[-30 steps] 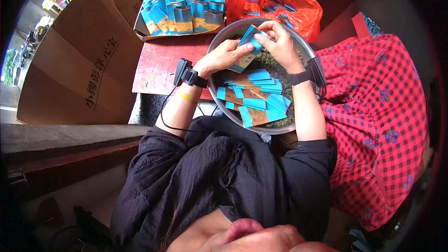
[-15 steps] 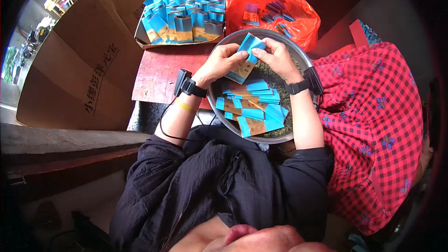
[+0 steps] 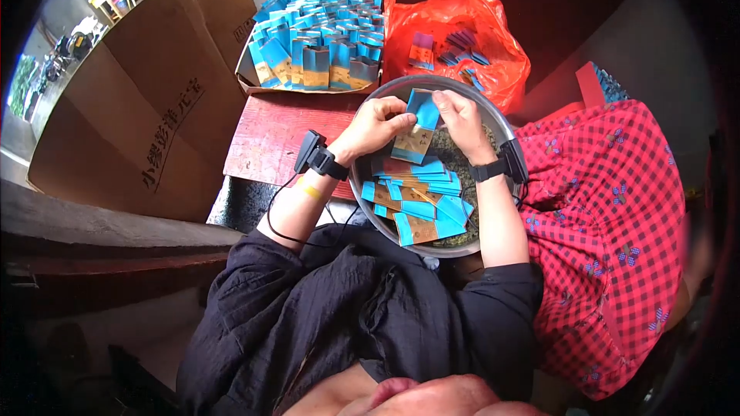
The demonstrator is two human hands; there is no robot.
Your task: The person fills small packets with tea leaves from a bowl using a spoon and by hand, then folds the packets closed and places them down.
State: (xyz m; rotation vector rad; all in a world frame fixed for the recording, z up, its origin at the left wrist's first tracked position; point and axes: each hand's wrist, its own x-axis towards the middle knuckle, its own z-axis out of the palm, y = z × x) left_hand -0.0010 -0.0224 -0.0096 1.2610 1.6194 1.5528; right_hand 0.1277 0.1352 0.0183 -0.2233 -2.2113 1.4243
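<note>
A blue and gold packet [image 3: 414, 127] is held upright above a round metal basin [image 3: 361, 199]. My left hand [image 3: 378, 127] pinches its left edge, while my right hand [image 3: 462, 119] grips the upper right corner between thumb and fingers. Below the hands, several flat blue and gold packets [image 3: 420, 199] lie in a loose pile inside the basin. They rest on dark green, crumbly loose material [image 3: 487, 135] that shows at the right side. Black bands with small devices are strapped round both wrists.
Behind the basin, a cardboard tray [image 3: 308, 92] holds many upright packets, beside a red plastic bag [image 3: 505, 69] with more packets. A red board [image 3: 266, 139] lies under the tray. A large carton [image 3: 116, 100] stands left; red checked cloth [image 3: 609, 223] is at right.
The packet now stands straighter, with its printed face more fully in view. My right hand has shifted to its upper corner. The whole view has moved, so things sit lower in the frame.
</note>
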